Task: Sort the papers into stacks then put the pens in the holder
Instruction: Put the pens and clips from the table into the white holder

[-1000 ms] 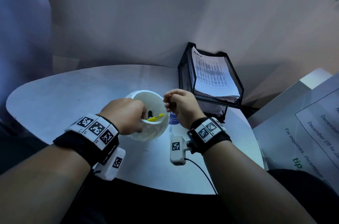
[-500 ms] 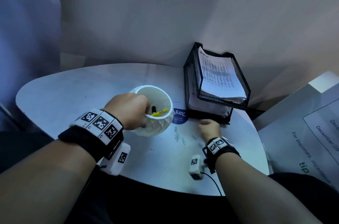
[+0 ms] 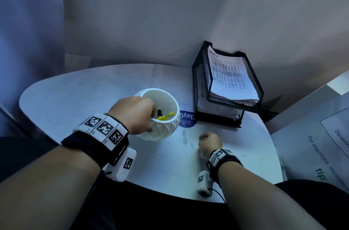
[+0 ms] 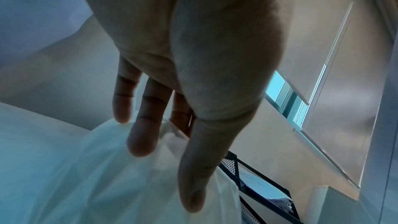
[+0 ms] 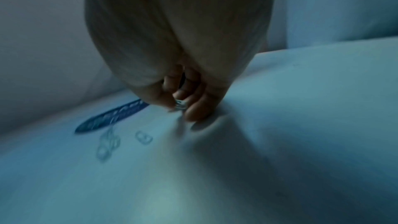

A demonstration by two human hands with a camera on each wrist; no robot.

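Observation:
The white faceted holder [image 3: 162, 131] stands on the round table [image 3: 75, 97]. A yellow pen [image 3: 167, 116] and a black pen [image 3: 159, 112] lie inside it. My left hand [image 3: 136, 114] grips the holder's near rim, thumb [image 4: 191, 185] outside on the wall and fingers over the edge. To the right, my right hand [image 3: 208, 143] rests low on the table and pinches a small metal paper clip [image 5: 180, 104] between thumb and fingertips. Printed papers [image 3: 228, 75] lie stacked in the black mesh tray [image 3: 200, 78] at the back right.
Several loose paper clips [image 3: 185, 139] lie on the table between the holder and my right hand. A round blue sticker [image 3: 188, 119] sits by the tray's front. A printed notice [image 3: 321, 145] lies on a surface at the right. Walls close in behind the table.
My right hand left the holder's rim, dropped to the table in front of the tray, and now pinches a paper clip. My left hand kept its grip on the holder.

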